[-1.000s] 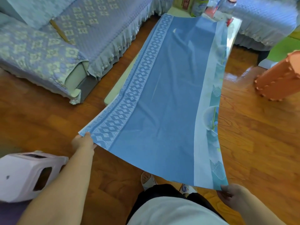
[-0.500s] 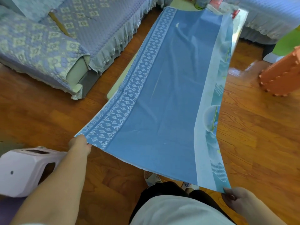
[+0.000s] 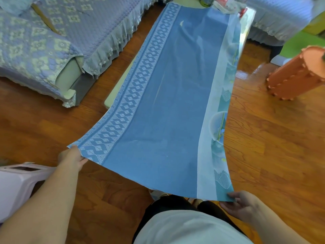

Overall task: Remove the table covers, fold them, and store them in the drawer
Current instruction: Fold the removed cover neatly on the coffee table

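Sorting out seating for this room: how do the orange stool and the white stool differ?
The orange stool lies tipped on its side to the person's right, beyond the blue table cover; the white stool sits at the near left, partly behind the left forearm. The orange one has bumpy studs along its edges; the white one looks smooth, with cut-out openings. Both rest on the wooden floor.

The person wears a pale, whitish top [image 3: 190,228] over black trousers [image 3: 168,203]; both forearms are bare, and light slippers [image 3: 154,194] peek out below.
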Demonstrator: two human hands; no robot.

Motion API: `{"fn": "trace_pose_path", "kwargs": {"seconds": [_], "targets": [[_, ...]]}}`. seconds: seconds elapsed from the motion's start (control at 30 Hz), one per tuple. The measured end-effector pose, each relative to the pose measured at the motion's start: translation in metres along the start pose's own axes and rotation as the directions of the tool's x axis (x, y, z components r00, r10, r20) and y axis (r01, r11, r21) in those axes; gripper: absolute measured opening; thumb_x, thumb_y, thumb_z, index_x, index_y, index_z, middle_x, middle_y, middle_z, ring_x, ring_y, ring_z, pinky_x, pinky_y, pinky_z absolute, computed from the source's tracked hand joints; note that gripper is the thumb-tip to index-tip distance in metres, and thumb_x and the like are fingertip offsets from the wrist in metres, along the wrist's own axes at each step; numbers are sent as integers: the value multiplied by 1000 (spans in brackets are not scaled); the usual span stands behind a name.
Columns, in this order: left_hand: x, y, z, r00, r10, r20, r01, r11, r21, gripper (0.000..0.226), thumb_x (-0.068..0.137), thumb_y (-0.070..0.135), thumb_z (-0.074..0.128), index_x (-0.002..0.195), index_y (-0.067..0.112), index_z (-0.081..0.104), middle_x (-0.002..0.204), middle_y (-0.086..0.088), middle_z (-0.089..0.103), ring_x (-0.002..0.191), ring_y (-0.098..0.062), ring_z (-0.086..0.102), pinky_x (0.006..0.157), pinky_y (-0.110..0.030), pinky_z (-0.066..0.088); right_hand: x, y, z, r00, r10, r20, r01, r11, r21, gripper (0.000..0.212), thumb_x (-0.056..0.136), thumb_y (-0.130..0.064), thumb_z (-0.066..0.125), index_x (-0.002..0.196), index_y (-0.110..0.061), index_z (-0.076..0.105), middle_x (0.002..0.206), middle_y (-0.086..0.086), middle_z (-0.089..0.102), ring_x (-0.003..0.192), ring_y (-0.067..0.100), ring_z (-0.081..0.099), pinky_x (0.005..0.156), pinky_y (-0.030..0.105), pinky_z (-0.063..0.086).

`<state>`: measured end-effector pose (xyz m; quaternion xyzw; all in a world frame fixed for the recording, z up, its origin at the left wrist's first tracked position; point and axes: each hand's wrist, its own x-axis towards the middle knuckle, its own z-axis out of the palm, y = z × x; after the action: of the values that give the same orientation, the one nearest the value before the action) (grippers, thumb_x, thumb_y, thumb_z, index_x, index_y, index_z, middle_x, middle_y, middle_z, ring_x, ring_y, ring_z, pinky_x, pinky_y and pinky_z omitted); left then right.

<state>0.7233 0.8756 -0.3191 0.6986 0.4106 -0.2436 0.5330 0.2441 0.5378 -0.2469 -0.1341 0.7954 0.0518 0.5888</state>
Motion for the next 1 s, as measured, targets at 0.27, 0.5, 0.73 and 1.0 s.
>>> {"fn": "trace_pose_path", "kwargs": {"seconds": [0.27,0.5,0.73,1.0], "targets": [[7,2,6,1000,-11,-23,9,999,-47,35,99,16,60,132,6,57,114,-12,72,97,-26,72,82,-45,60,0,-10,23,999,0,-44,-4,996,-87,14,106,-7,42,111,1,51,102,25,67,66,38,73,65,55,55],[11,6,-6,988,-4,-156,-6,998,-68,40,91,22,70,127,9,61,111,-9,72,95,-25,72,59,-41,61,6,7,18,997,23,-72,-36,984,-177,15,105,6,35,108,8,49,88,26,58,67,39,71,46,43,59],[-2,9,3,999,-25,-48,25,1000,9,28,102,18,54,128,10,57,113,-11,70,96,-27,71,74,-44,59,1,-14,31,978,-125,-168,59,934,-352,20,99,8,36,112,5,50,88,24,66,41,26,66,37,37,55],[-39,61,64,992,25,124,-1,982,-191,31,103,3,38,130,5,53,117,-17,62,107,-29,65,93,-43,56,-37,-86,64,906,-423,-10,413,891,-189,16,96,-1,50,104,2,64,88,22,71,70,29,69,63,36,60]]}}
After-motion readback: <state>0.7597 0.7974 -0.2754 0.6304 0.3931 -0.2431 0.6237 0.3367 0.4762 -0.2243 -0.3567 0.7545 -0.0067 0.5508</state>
